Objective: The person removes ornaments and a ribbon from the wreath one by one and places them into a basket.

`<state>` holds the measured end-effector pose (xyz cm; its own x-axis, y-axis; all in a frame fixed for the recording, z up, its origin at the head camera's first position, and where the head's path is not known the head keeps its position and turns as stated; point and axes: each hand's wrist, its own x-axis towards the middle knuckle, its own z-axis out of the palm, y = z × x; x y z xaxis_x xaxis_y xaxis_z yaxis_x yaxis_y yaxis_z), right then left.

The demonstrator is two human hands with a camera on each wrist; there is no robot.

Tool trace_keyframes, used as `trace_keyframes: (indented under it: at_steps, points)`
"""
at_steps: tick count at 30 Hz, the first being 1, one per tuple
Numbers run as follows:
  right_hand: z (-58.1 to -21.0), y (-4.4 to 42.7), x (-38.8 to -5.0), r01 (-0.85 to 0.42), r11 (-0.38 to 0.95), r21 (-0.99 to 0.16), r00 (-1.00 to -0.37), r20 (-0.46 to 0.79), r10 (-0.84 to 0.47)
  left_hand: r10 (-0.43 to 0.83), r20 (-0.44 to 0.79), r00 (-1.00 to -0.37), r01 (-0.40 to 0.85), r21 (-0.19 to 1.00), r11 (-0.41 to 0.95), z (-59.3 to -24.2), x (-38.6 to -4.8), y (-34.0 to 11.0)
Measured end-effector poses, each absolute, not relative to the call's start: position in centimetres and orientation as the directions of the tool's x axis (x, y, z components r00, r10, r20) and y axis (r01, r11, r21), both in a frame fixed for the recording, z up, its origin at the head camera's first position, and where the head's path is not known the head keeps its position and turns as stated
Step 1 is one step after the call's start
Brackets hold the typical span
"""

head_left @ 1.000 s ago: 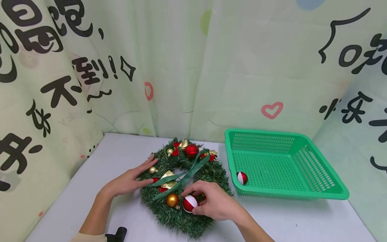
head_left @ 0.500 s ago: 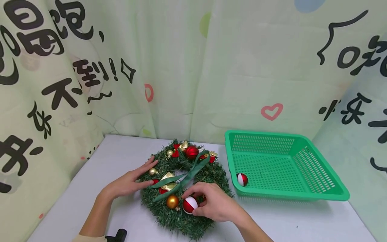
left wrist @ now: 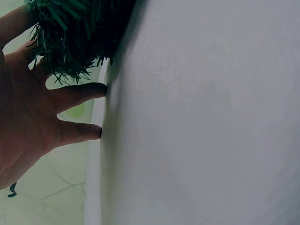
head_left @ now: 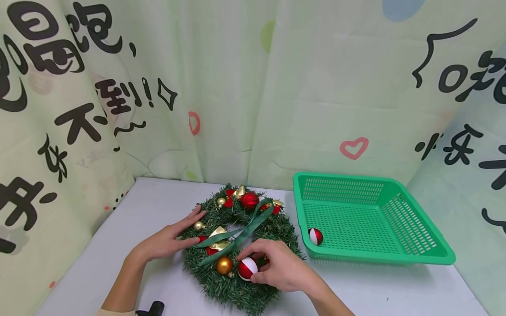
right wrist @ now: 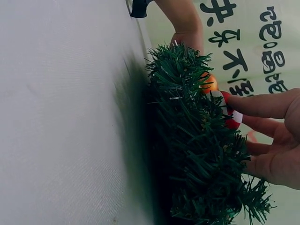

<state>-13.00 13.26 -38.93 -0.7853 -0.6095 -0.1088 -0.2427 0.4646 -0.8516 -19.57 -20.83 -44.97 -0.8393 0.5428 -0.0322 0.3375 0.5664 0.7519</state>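
A green Christmas wreath lies on the white table, decorated with a red bauble, a gold bauble, bows and a green ribbon. Between thumb and fingers, my right hand pinches a red-and-white bauble against the wreath's near side, beside the gold one. That same bauble shows partly behind the thumb in the right wrist view. My left hand rests on the wreath's left edge with its fingers spread. In the left wrist view, two fingertips of the left hand touch the table.
A green plastic basket stands on the right of the table, holding another red-and-white bauble in its near left corner. A printed curtain hangs behind the table and along its sides. Something black sits by the left forearm.
Both hands keep their places on the wreath, and the bauble stays in the right hand's pinch. Only the head view has shifted slightly.
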Motion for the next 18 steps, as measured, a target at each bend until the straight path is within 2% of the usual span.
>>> trace_keyframes:
  at_steps: [18]
  points:
    - [-38.91, 13.35, -13.0, -0.266, 0.462, -0.846, -0.792, -0.081, -0.604, 0.544, -0.037, -0.838, 0.33, 0.76, 0.56, -44.97, -19.55, -20.87]
